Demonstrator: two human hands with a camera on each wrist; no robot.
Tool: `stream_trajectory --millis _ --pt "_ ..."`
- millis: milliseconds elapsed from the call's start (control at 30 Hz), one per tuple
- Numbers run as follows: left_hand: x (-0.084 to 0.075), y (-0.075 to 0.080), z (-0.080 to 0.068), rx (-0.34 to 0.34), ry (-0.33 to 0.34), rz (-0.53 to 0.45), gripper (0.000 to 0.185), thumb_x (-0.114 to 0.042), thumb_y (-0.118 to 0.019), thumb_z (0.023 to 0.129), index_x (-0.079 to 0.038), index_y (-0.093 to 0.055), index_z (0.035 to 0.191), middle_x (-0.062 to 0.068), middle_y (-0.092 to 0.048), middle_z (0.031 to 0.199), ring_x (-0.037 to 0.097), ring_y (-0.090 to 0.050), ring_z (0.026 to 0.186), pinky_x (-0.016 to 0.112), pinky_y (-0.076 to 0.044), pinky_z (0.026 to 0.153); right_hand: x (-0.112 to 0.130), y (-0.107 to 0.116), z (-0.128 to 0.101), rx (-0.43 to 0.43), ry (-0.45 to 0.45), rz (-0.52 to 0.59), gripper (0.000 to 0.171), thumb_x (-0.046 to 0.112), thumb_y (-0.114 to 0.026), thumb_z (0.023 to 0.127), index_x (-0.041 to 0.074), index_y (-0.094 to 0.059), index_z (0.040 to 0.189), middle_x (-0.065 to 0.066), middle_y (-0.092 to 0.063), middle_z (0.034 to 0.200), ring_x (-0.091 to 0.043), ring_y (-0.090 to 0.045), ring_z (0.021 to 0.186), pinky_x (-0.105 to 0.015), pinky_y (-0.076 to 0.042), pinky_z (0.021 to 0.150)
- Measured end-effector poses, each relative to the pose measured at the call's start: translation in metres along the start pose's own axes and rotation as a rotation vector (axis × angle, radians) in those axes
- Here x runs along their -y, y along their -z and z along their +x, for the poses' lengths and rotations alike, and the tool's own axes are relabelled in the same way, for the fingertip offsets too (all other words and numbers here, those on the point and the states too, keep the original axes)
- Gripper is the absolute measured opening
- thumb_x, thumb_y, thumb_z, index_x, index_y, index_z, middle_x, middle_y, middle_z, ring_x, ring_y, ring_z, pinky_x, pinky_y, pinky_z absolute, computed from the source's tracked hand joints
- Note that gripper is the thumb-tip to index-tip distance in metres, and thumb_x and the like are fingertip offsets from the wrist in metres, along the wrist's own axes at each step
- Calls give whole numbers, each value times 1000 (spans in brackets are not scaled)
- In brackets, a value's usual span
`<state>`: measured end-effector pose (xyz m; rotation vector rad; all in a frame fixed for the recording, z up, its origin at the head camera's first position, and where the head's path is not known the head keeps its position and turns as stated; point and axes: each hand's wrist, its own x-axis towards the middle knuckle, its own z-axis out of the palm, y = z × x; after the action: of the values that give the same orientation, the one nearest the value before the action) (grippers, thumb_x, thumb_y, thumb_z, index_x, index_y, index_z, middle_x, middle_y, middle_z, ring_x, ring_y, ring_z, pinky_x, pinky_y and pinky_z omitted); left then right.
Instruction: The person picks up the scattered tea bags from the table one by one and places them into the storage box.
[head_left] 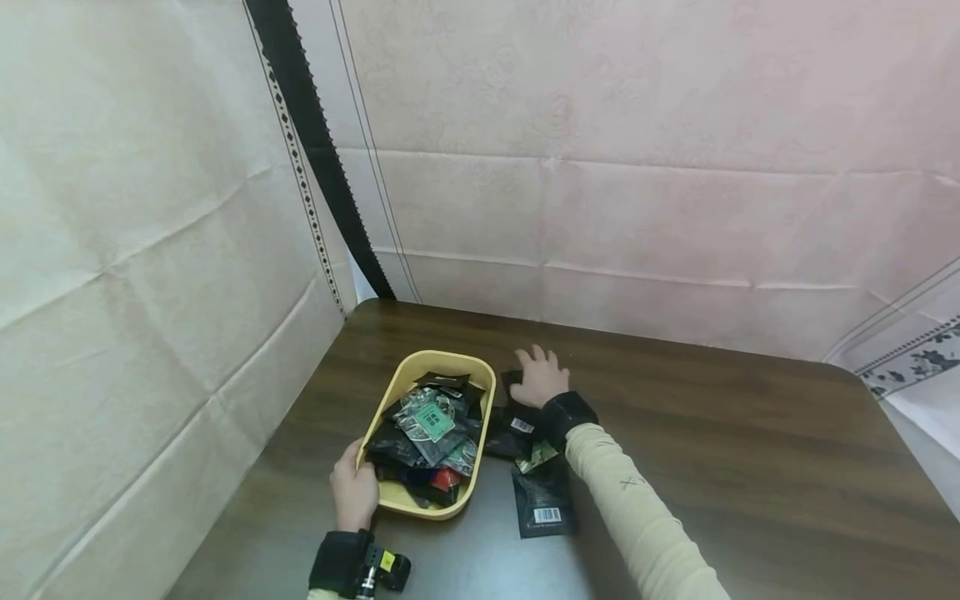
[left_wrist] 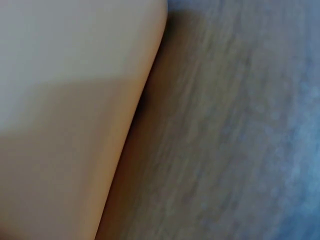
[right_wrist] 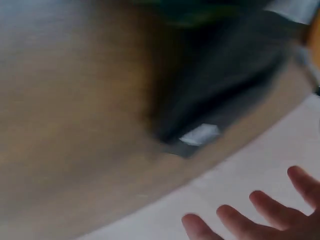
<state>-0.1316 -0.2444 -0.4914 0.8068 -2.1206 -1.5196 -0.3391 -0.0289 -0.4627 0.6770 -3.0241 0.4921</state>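
A yellow plastic basket (head_left: 389, 497) stands on the table, heaped with small dark packets (head_left: 431, 425). My left hand (head_left: 354, 492) grips its rim at the near left corner. In the left wrist view the pale basket wall (left_wrist: 65, 150) fills the left side, and the hand is out of sight. To the right of the basket, my right hand (head_left: 542, 379) hovers with spread fingers over several black packets (head_left: 510, 433). In the right wrist view its fingers (right_wrist: 272, 210) extend apart from a blurred black packet (right_wrist: 225, 75) with a white label.
Nearest the front lies a black packet (head_left: 545, 500) with a barcode label, and a green packet (head_left: 537, 455) shows partly under the others. The brown wooden table (head_left: 720, 433) extends to the right. Pale cloth (head_left: 637, 208) hangs along its back and left edges.
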Motion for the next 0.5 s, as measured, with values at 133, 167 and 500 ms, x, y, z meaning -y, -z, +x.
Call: stream_trajectory --millis 133,167,500 --pt "-2 1 1 2 10 1 45 8 -32 83 10 -45 126 31 -47 125 42 -43 116 54 -33 96 -10 -8 -1 92 -21 -22 67 34 -62 75 17 -41 137 -18 -33 140 -44 -28 126 -65 -33 86" --pt "-2 1 1 4 15 0 45 8 -31 84 10 -44 127 30 -46 126 42 -42 116 54 -33 96 -11 -9 -1 112 -21 -31 69 36 -62 75 18 -41 137 -18 -32 141 -44 -27 126 -65 -33 86" --pt "2 -1 0 6 19 -15 44 8 -31 84 10 -44 126 31 -47 125 42 -44 115 55 -34 95 -7 -21 9 204 13 -148 70 45 -64 71 27 -44 135 -12 -42 133 -41 -39 116 -61 -42 74"
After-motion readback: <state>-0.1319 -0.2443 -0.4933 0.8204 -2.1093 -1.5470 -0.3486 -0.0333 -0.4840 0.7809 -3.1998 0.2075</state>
